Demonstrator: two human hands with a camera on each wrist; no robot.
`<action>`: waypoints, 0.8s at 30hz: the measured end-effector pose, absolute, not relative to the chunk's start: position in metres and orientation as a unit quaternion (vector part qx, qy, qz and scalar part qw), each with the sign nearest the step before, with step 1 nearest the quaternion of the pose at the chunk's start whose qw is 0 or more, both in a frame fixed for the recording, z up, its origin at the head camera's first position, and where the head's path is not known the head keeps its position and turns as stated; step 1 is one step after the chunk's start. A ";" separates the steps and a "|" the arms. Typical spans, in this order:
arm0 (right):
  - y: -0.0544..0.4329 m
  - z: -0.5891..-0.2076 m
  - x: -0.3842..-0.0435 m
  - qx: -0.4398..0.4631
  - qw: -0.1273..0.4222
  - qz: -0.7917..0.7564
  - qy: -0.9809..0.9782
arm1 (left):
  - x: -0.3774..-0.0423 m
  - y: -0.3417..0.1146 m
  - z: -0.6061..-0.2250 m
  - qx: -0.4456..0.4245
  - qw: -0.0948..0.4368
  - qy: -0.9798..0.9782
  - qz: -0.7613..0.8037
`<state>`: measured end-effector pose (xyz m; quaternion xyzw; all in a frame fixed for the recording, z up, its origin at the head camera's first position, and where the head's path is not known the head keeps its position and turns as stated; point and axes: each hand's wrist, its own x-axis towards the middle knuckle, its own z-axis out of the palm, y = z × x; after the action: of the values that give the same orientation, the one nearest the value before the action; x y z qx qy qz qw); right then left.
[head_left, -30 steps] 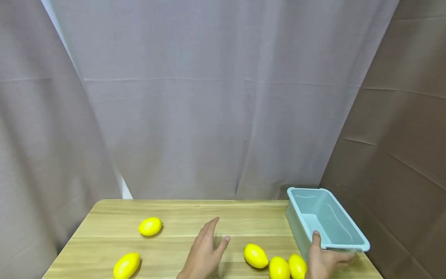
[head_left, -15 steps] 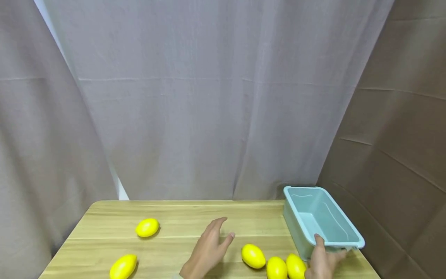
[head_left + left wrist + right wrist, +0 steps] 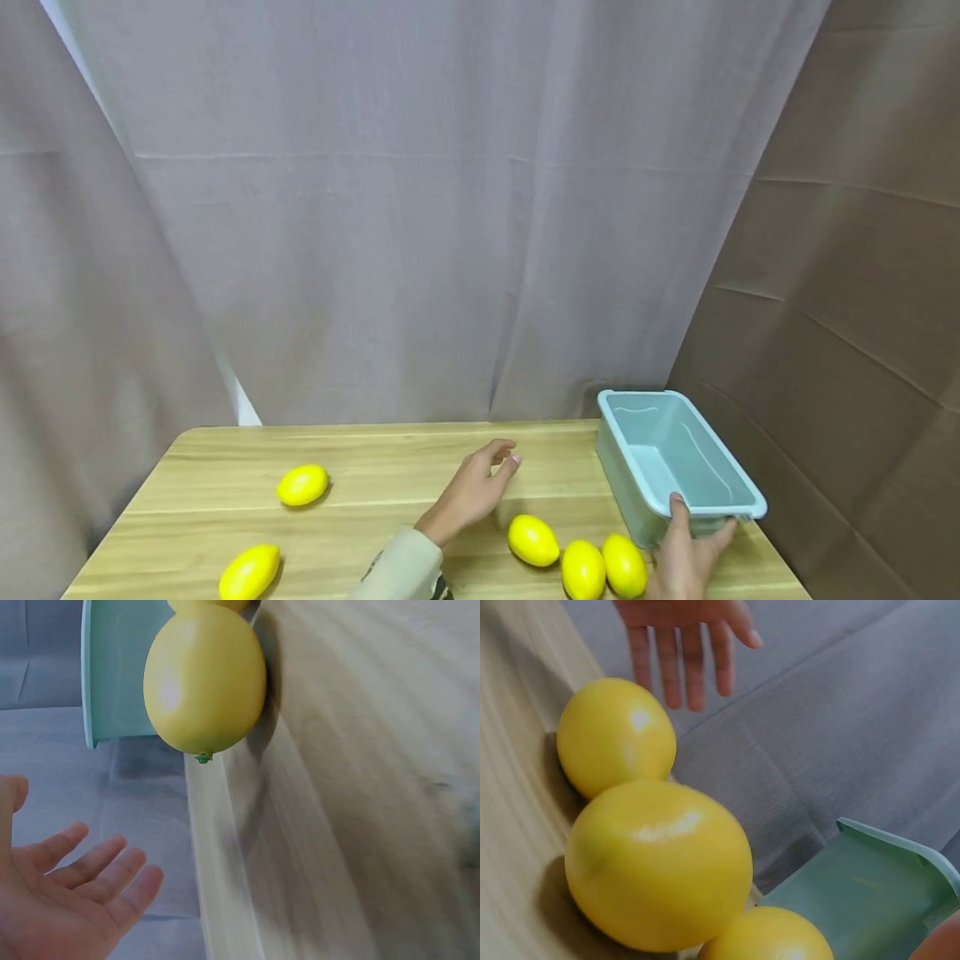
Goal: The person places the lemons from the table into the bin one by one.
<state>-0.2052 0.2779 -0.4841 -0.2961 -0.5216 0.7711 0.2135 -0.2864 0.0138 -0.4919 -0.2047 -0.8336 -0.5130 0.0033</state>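
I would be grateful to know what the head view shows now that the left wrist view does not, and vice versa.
Only the head view shows the right hand at the bin, the bin's inside, and two lemons off to the left.

Only the left wrist view shows a green stem tip on one lemon.

Both show the left hand, the bin, lemons near it, the table and the curtain.
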 end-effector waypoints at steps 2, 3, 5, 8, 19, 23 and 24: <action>0.277 -0.485 -0.206 -0.291 0.223 0.768 -0.524 | -0.293 0.019 -0.490 -0.211 0.000 -0.834 -0.511; 0.278 -0.485 -0.206 -0.291 0.227 0.767 -0.525 | -0.296 0.021 -0.489 -0.213 -0.003 -0.834 -0.509; 0.278 -0.486 -0.206 -0.294 0.231 0.762 -0.528 | -0.301 0.026 -0.489 -0.218 -0.008 -0.835 -0.505; 0.279 -0.487 -0.206 -0.301 0.236 0.754 -0.534 | -0.307 0.030 -0.489 -0.221 -0.012 -0.836 -0.501; 0.283 -0.492 -0.209 -0.294 0.263 0.724 -0.566 | -0.318 0.043 -0.477 -0.218 -0.025 -0.823 -0.524; 0.294 -0.489 -0.209 -0.319 0.286 0.708 -0.562 | -0.324 0.067 -0.473 -0.216 -0.045 -0.798 -0.560; 0.296 -0.489 -0.209 -0.326 0.290 0.700 -0.565 | -0.325 0.073 -0.473 -0.214 -0.049 -0.794 -0.567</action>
<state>-0.2086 0.2960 -0.4892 -0.3257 -0.5654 0.7000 0.2903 -0.3247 0.0731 -0.4730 -0.2145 -0.7936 -0.5672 -0.0493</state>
